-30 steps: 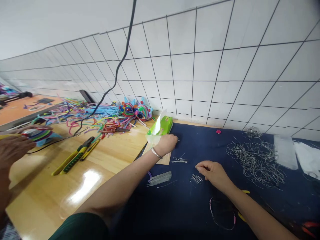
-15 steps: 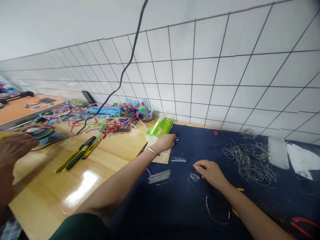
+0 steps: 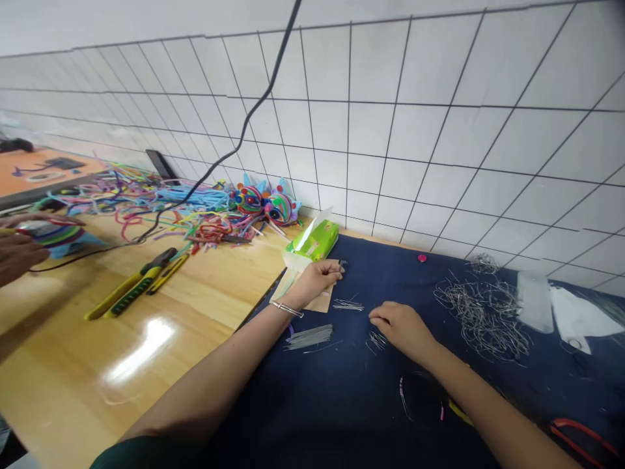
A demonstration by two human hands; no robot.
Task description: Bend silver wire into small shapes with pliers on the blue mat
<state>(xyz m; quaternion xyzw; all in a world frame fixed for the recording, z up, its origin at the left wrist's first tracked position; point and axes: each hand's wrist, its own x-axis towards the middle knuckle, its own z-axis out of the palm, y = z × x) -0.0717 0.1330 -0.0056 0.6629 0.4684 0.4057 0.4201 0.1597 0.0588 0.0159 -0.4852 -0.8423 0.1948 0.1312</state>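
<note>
My left hand (image 3: 317, 280) is beside the tissue pack (image 3: 316, 241), over a piece of tan card (image 3: 319, 303). Its fingers are pinched together at a small shiny bit that is too tiny to name. My right hand (image 3: 404, 331) hovers above the dark blue cloth, thumb and fingertips pressed together; whether anything is between them is hidden. Between the hands lies a small bunch of thin wires (image 3: 348, 305). Just below the right fingertips rests a cluster of bent wire loops (image 3: 376, 340). A bundle of straight wires (image 3: 309, 336) lies nearer me.
Tangled wire (image 3: 483, 319) spreads on the right, near red-handled pliers (image 3: 583, 440). A beaded wire loop (image 3: 403, 397) lies in front. Yellow-and-black pliers (image 3: 131, 286) and colourful pipe cleaners (image 3: 195, 202) are on the left, where another person's hand (image 3: 19, 257) holds a striped ornament (image 3: 56, 236). A black cable (image 3: 239, 146) hangs across.
The view has shifted slightly. My left fingers have loosened a little from a tighter curl, near the same spot. My right hand stays beside the bent wires.
</note>
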